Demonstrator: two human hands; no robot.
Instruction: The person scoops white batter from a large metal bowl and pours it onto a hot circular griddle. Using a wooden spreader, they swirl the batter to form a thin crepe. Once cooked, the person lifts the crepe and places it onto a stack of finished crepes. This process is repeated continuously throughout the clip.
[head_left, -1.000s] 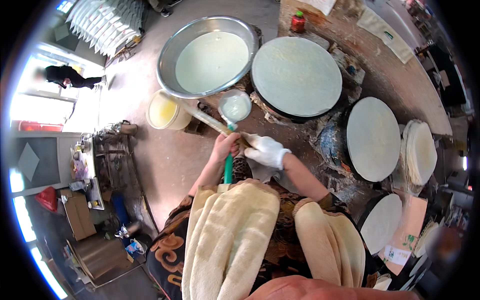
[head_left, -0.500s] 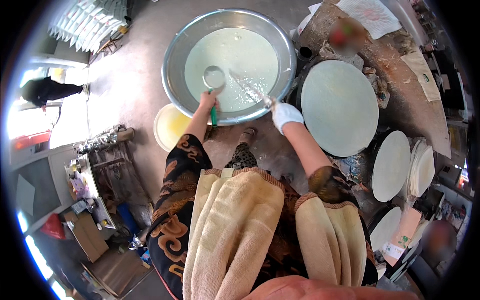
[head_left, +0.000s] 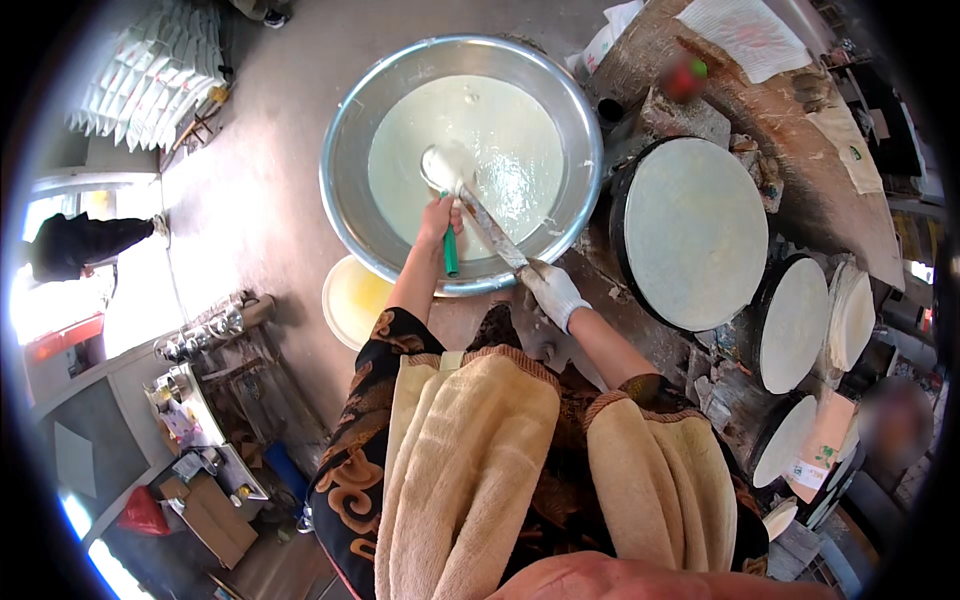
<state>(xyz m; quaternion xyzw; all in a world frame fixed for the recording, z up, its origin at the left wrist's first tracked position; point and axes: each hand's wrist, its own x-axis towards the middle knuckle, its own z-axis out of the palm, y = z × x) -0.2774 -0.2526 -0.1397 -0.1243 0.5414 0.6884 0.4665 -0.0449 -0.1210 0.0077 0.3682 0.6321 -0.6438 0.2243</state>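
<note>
In front of me stands a large metal basin [head_left: 335,215] holding milky white batter [head_left: 515,125]. My left hand [head_left: 438,220] is closed around the green handle of a ladle [head_left: 440,168], whose round bowl is over the batter and looks coated with white. My right hand [head_left: 553,292], in a white knit glove, grips a long flat batter-smeared spatula [head_left: 490,225]. Its far end meets the ladle's bowl, though whether it lies inside or against the rim is hard to tell. To the right sits a round black griddle [head_left: 695,235] covered by a pale sheet.
A tub with yellow liquid [head_left: 352,305] stands beside the basin's lower left. More round griddles [head_left: 795,325] and stacked pale sheets [head_left: 850,315] line the right. A brown worktop [head_left: 740,110] bears a cloth. Cluttered shelving [head_left: 200,430] is at left; a person in black [head_left: 85,245] stands beyond.
The spatula's far end has swung left from the batter to the ladle. My gloved hand has come down and nearer. The whole view has shifted slightly.
</note>
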